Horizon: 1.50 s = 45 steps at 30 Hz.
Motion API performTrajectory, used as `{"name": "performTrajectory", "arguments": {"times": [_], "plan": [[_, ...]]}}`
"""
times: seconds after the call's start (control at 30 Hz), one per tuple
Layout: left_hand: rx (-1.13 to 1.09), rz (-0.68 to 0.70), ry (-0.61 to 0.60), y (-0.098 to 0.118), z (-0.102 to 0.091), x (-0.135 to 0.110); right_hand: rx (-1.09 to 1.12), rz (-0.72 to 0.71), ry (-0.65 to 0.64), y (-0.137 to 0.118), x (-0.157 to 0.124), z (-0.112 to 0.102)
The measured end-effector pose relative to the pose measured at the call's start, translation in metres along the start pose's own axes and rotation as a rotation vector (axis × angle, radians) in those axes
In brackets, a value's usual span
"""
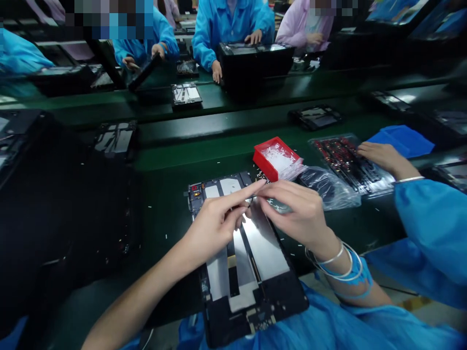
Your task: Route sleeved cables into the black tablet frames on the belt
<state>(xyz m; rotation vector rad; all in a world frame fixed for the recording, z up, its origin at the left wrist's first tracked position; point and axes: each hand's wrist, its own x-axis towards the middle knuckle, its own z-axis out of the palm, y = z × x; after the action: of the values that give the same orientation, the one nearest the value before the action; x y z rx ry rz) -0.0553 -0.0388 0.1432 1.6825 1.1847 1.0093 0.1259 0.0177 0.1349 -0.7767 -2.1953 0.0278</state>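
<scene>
An opened tablet (270, 248) with silver panels and a black frame lies in front of me, its near end over my lap. Above its upper part my two hands meet. Thumb and fingers of my left hand (219, 214) close on a small thin dark part (251, 200), perhaps a short cable; its exact kind is unclear. My right hand (299, 209) pinches at the same spot, its fingertips by the other end of that part. Beyond my fingers stands a red bin (265, 163) of tiny white pieces, with some small pieces spilled beside it.
To the right, a co-worker's hand (383, 158) touches a clear tray (383, 182) of dark and red parts, near a blue bin (404, 138). A plastic bag (332, 187) lies beside it. Stacked tablets (65, 194) rise at left. Other people work across the green bench (204, 127).
</scene>
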Motion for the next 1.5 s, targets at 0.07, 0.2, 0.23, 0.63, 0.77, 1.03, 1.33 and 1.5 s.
{"name": "performTrajectory", "arguments": {"times": [0.07, 0.2, 0.23, 0.63, 0.77, 1.03, 1.33, 1.5], "plan": [[0.041, 0.012, 0.017, -0.001, -0.005, -0.006, -0.187, 0.112, 0.018, 0.018, 0.0, -0.002], [0.164, 0.016, 0.16, -0.003, -0.015, -0.016, -0.374, 0.302, 0.039, 0.044, 0.001, -0.009], [0.192, 0.011, 0.19, -0.003, -0.017, -0.018, -0.298, 0.307, 0.052, 0.044, 0.003, -0.01], [-0.238, -0.187, 0.208, -0.004, -0.01, -0.021, 0.855, 0.433, -0.059, -0.016, 0.011, 0.012], [0.062, 0.009, 0.277, -0.005, -0.012, -0.025, 0.58, 0.206, 0.031, -0.025, 0.015, 0.008], [0.565, 0.649, 0.519, -0.005, -0.012, -0.028, 0.131, -0.263, 0.034, -0.035, 0.014, 0.007], [0.949, 1.001, 0.516, -0.014, -0.017, -0.046, 1.056, 0.605, -0.601, -0.034, 0.033, 0.005], [1.002, 0.746, 0.433, -0.02, -0.028, -0.075, 1.058, 0.72, -0.682, -0.041, 0.039, 0.018]]}}
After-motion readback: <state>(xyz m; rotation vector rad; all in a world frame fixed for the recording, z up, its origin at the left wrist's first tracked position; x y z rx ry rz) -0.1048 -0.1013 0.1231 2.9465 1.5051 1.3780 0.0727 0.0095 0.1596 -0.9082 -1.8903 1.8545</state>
